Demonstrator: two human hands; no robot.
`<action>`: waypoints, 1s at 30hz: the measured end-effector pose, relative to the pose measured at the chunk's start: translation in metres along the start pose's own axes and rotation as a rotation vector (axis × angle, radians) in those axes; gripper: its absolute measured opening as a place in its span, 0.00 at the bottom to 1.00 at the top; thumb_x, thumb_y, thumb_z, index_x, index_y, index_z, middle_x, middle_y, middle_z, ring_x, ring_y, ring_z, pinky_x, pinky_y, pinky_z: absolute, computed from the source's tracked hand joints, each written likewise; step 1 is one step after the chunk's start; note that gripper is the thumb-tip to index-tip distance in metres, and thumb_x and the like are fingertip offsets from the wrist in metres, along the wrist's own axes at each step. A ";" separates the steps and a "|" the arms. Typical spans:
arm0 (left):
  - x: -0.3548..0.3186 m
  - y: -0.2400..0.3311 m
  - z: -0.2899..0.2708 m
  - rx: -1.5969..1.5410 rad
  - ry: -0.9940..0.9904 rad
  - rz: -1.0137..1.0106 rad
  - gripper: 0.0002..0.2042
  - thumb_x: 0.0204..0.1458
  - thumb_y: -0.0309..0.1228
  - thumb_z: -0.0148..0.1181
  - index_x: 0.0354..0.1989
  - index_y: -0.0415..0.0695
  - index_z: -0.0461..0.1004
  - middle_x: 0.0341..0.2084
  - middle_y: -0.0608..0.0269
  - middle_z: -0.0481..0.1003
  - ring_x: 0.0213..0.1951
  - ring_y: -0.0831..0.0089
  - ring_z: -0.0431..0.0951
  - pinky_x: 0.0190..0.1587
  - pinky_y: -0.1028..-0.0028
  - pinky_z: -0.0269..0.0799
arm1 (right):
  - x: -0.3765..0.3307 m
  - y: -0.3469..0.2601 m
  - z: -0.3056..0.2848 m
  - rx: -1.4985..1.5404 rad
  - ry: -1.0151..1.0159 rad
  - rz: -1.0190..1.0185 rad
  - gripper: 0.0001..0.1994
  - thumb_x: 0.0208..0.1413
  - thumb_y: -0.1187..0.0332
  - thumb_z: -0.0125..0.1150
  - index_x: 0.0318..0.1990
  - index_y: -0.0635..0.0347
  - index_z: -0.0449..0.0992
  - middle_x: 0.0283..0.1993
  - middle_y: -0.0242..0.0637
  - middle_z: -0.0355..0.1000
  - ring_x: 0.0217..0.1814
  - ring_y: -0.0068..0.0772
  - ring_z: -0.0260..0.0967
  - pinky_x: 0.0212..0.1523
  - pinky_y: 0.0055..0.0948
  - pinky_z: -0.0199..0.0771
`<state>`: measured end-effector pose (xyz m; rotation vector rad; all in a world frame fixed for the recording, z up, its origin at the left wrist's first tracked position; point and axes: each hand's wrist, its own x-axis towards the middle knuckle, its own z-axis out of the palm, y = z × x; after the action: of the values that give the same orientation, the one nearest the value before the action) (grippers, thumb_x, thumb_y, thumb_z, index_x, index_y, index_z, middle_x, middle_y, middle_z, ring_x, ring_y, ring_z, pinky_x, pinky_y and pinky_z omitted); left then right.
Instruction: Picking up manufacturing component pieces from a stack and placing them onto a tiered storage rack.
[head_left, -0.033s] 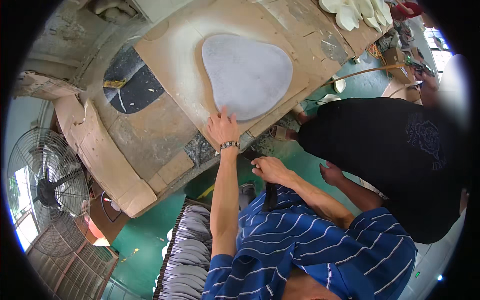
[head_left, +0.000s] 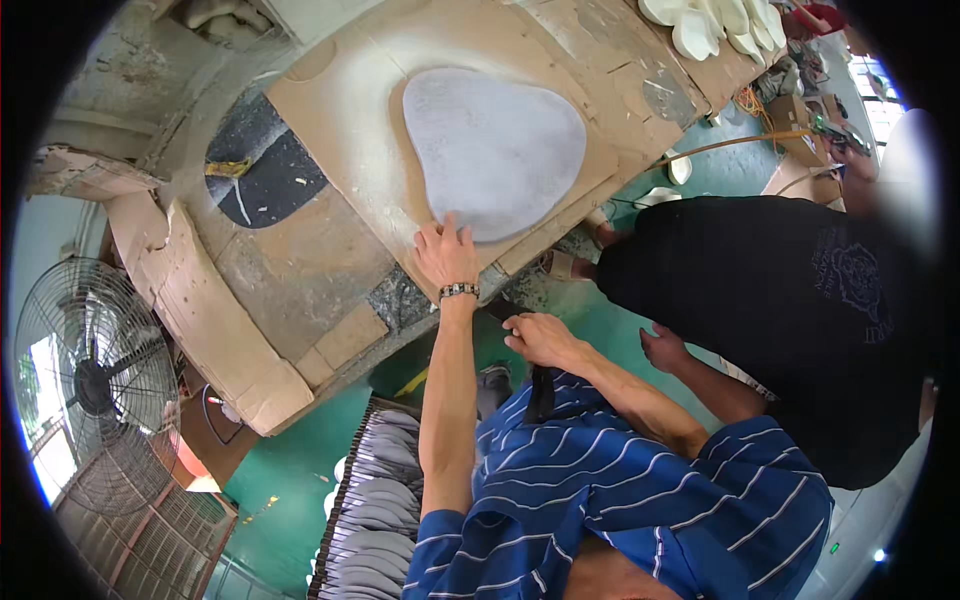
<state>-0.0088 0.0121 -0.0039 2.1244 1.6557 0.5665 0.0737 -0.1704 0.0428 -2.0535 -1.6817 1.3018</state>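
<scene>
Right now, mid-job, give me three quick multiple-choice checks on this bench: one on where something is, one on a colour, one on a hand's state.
1. Where does the left hand rest?
A. on the near edge of the grey rounded sheet
B. on the floor fan
C. on the stack of grey pieces

2. What colour is the floor?
A. red
B. green
C. white

3. How is the left hand?
A. closed in a fist
B. gripping a tool
C. open, fingers spread flat

Answers:
1 A, the fingertips lie on the sheet's lower edge, on the cardboard board.
2 B, teal-green shows between the bench and the stack of grey pieces.
3 C, the fingers lie spread, holding nothing. The right hand is by the striped shirt; its grip is unclear.
</scene>
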 end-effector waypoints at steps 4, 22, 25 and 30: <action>0.017 0.014 -0.002 -0.012 0.041 0.081 0.13 0.41 0.29 0.70 0.39 0.50 0.83 0.40 0.53 0.71 0.42 0.55 0.73 0.45 0.55 0.67 | 0.013 -0.001 -0.009 0.051 0.017 0.026 0.14 0.56 0.65 0.61 0.46 0.64 0.77 0.38 0.50 0.77 0.44 0.54 0.75 0.46 0.47 0.75; 0.064 0.118 -0.198 -2.264 -0.004 -0.520 0.28 0.41 0.24 0.50 0.58 0.34 0.68 0.52 0.52 0.74 0.54 0.54 0.74 0.60 0.55 0.68 | 0.144 0.049 -0.099 1.429 0.607 0.162 0.22 0.67 0.48 0.47 0.51 0.59 0.72 0.45 0.32 0.73 0.42 0.26 0.67 0.43 0.31 0.68; 0.027 0.070 -0.274 -2.151 0.215 -0.398 0.30 0.40 0.24 0.49 0.59 0.33 0.66 0.53 0.50 0.74 0.55 0.53 0.74 0.61 0.55 0.68 | 0.109 -0.082 -0.155 1.922 0.223 -0.109 0.32 0.66 0.41 0.41 0.59 0.62 0.69 0.61 0.40 0.70 0.66 0.40 0.64 0.61 0.43 0.66; -0.075 0.006 -0.399 -2.110 0.315 -0.383 0.30 0.40 0.24 0.48 0.58 0.34 0.66 0.52 0.49 0.74 0.54 0.54 0.75 0.62 0.53 0.67 | 0.074 -0.178 -0.138 1.629 -0.081 -0.369 0.25 0.65 0.54 0.52 0.61 0.65 0.69 0.61 0.44 0.71 0.63 0.42 0.69 0.64 0.44 0.68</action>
<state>-0.2335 -0.0403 0.3305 0.1555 0.5475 1.4921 0.0451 0.0051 0.1997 -0.6651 -0.4131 1.6438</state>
